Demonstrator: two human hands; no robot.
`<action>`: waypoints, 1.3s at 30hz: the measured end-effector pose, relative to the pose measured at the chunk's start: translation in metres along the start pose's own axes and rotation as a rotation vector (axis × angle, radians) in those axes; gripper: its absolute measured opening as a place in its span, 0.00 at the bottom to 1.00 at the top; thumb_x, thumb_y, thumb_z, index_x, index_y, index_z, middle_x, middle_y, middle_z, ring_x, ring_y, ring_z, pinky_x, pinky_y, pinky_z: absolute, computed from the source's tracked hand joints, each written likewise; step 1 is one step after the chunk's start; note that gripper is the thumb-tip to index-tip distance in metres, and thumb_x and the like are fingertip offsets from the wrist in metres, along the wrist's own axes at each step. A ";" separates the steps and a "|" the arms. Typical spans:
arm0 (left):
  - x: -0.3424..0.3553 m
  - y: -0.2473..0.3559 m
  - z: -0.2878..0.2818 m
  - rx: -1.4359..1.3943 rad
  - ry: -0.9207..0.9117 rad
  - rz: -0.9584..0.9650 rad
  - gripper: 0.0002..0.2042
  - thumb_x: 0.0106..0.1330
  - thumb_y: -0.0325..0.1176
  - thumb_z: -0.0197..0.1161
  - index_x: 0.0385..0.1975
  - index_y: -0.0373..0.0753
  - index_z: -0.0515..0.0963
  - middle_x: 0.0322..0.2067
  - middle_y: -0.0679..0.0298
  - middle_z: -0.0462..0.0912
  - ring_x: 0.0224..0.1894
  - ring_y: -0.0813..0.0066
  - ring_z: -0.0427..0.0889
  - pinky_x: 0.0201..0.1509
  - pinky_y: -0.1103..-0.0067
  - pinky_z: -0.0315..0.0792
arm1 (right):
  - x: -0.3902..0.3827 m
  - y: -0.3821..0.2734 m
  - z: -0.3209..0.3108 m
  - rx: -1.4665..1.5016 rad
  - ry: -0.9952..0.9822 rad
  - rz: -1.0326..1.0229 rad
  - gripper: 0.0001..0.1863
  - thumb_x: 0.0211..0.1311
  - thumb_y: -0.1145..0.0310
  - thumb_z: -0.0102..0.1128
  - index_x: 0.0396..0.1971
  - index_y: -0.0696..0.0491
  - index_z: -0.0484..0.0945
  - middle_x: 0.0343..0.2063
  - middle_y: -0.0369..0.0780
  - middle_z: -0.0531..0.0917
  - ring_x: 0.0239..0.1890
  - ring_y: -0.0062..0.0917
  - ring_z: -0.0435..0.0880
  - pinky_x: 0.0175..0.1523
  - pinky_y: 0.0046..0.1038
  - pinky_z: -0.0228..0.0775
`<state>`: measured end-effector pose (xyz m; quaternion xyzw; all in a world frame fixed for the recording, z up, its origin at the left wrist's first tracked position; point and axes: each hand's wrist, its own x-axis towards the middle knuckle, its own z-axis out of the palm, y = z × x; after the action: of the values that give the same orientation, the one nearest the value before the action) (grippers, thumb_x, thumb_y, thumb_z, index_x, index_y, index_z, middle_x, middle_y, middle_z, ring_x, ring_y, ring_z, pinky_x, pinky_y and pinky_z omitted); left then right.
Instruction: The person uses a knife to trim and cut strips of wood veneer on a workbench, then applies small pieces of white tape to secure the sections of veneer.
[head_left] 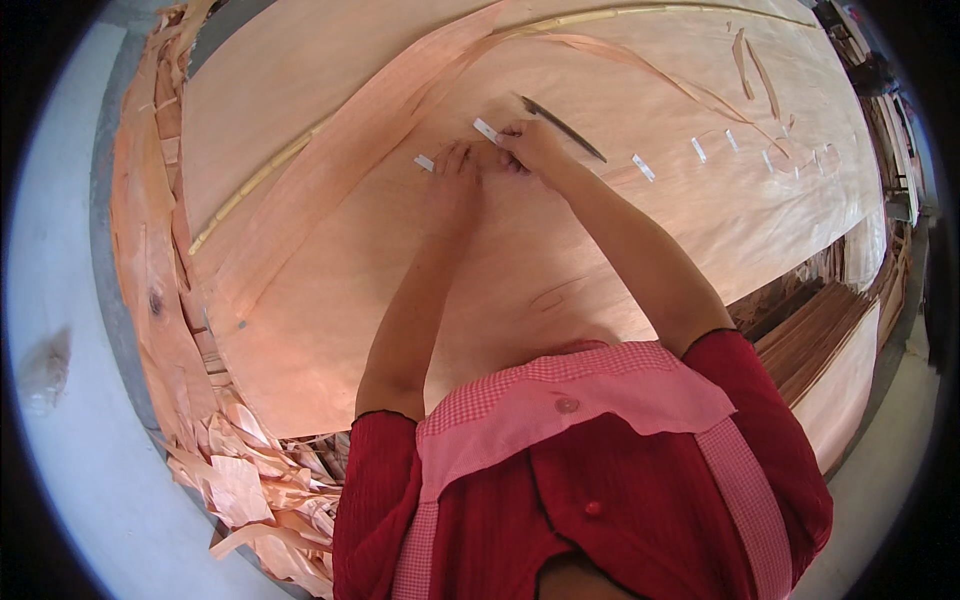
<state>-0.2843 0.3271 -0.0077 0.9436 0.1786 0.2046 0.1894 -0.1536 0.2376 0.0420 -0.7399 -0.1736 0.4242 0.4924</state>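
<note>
A large sheet of pale wood veneer [520,240] lies in front of me. My right hand [530,147] pinches a short white strip of tape [485,129] between thumb and fingers, just above or against the sheet. Close beside it, my left hand [457,170] lies on the veneer with its fingers stretched out. Another white tape piece [424,162] sits on the sheet left of those fingertips. A dark, narrow knife-like blade [565,130] rests on the veneer beyond my right hand.
A long veneer strip [370,120] and a thin bamboo rod [260,182] cross the sheet's far left. Several white tape pieces [643,167] dot the right side. Veneer scraps [250,490] pile at the lower left; stacked veneer [820,340] stands at the right.
</note>
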 end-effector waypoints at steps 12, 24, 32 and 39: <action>0.021 0.003 0.001 0.065 -0.043 -0.192 0.22 0.55 0.29 0.55 0.53 0.41 0.66 0.57 0.66 0.64 0.56 0.62 0.65 0.57 0.62 0.59 | 0.011 0.001 -0.011 0.133 -0.056 0.100 0.08 0.55 0.68 0.55 0.19 0.54 0.74 0.12 0.34 0.72 0.12 0.16 0.69 0.17 0.19 0.58; 0.017 0.028 -0.009 0.142 -0.204 -0.079 0.20 0.60 0.37 0.52 0.54 0.46 0.67 0.60 0.64 0.60 0.62 0.60 0.54 0.61 0.55 0.49 | -0.013 -0.007 -0.029 -0.521 0.154 -0.002 0.07 0.53 0.68 0.57 0.24 0.57 0.77 0.14 0.39 0.76 0.16 0.23 0.75 0.22 0.25 0.67; 0.004 0.003 -0.009 0.078 0.191 -0.100 0.26 0.61 0.42 0.51 0.59 0.42 0.60 0.63 0.62 0.54 0.64 0.54 0.51 0.62 0.47 0.36 | -0.023 0.040 -0.070 -1.099 0.473 -0.421 0.18 0.48 0.65 0.61 0.40 0.51 0.72 0.37 0.43 0.75 0.40 0.35 0.75 0.45 0.34 0.68; 0.041 -0.148 -0.063 0.290 -0.072 -0.312 0.21 0.64 0.42 0.45 0.55 0.41 0.65 0.55 0.58 0.66 0.57 0.61 0.64 0.61 0.69 0.56 | -0.037 0.033 -0.065 -0.376 0.318 -0.144 0.13 0.52 0.74 0.52 0.38 0.58 0.65 0.32 0.45 0.77 0.29 0.30 0.79 0.32 0.31 0.73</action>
<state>-0.3159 0.4896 -0.0052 0.9286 0.3432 0.1111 0.0871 -0.1286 0.1592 0.0400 -0.8616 -0.2222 0.2267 0.3960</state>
